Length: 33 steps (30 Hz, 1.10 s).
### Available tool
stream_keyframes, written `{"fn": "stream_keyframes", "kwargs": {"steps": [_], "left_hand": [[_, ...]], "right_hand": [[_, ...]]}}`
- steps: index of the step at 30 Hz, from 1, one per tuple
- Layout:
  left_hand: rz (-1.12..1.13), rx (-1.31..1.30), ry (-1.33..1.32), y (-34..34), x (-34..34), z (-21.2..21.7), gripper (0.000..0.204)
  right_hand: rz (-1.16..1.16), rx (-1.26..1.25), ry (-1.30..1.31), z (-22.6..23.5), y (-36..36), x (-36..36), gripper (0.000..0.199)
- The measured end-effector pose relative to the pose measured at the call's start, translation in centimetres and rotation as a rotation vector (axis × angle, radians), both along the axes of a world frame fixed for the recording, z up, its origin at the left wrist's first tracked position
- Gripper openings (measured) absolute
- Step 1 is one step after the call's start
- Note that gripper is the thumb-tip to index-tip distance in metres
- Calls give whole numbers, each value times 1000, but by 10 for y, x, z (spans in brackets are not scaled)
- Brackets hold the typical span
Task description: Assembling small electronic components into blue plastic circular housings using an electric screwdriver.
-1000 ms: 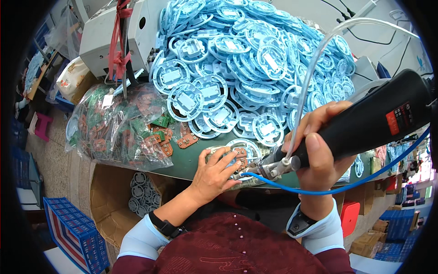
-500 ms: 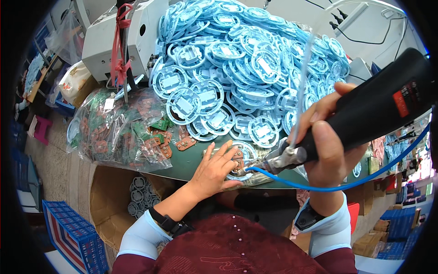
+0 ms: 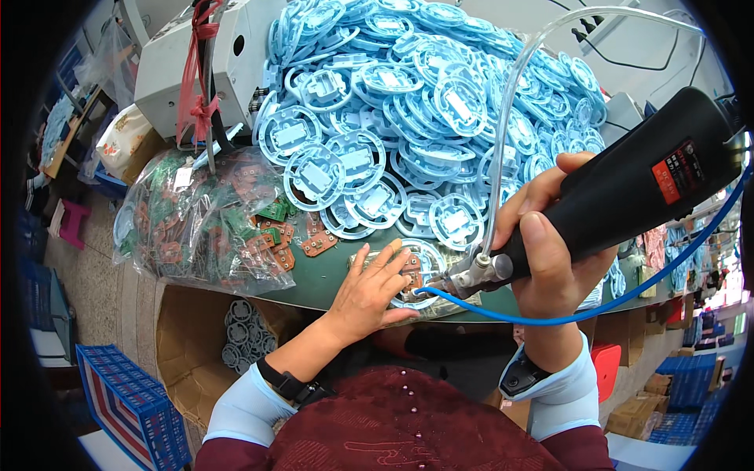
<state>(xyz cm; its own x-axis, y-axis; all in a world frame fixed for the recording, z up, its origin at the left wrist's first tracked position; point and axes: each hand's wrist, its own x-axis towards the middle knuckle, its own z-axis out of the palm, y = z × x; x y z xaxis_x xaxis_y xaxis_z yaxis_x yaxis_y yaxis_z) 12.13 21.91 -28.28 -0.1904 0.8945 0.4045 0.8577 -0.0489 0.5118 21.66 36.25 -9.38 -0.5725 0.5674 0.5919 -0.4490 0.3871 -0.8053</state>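
My right hand [image 3: 546,263] is wrapped round a black powered screwdriver [image 3: 628,192], tilted down to the left. Its metal nose [image 3: 477,272] reaches a brown circuit board [image 3: 411,269], which lies in a round light-blue plastic part [image 3: 431,253] at the table's near edge. Whether the tip touches a screw is too small to tell. My left hand [image 3: 363,295] lies with fingers stretched out over the left side of that part, pressing on it. A clear hose [image 3: 503,110] and a blue hose [image 3: 565,317] run to the screwdriver's nose.
A high heap of light-blue plastic parts [image 3: 393,118] fills the back of the green table [image 3: 334,263]. On its left lie a clear bag of circuit boards [image 3: 204,220] and a grey-white machine [image 3: 188,71]. Below stands a cardboard box [image 3: 184,345]; a blue crate [image 3: 133,408] is beside it.
The screwdriver and my right hand have shifted a little to the left, and the clear hose now bows more. My left hand stays on the plastic part.
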Motion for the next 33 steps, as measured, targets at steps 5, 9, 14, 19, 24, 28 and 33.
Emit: {"fn": "stream_keyframes", "kwargs": {"steps": [5,9,14,19,24,28,33], "left_hand": [[1,10,6,0,-1,-1,51],[-9,2,39,2,-2,0,51],[-3,-21,35,-3,-5,5,50],[-29,-5,21,-4,2,3,50],[-37,-82,60,-4,-2,6,50],[-56,-72,41,4,-9,16,45],[-37,18,103,5,-9,7,35]], "right_hand": [[97,-48,47,-6,6,-1,52],[149,-99,103,-10,0,5,53],[71,97,-40,-13,3,2,54],[-126,-60,93,12,28,15,52],[-352,142,36,24,69,12,46],[-572,328,-171,16,117,24,48],[-842,514,68,-7,137,57,43]]}}
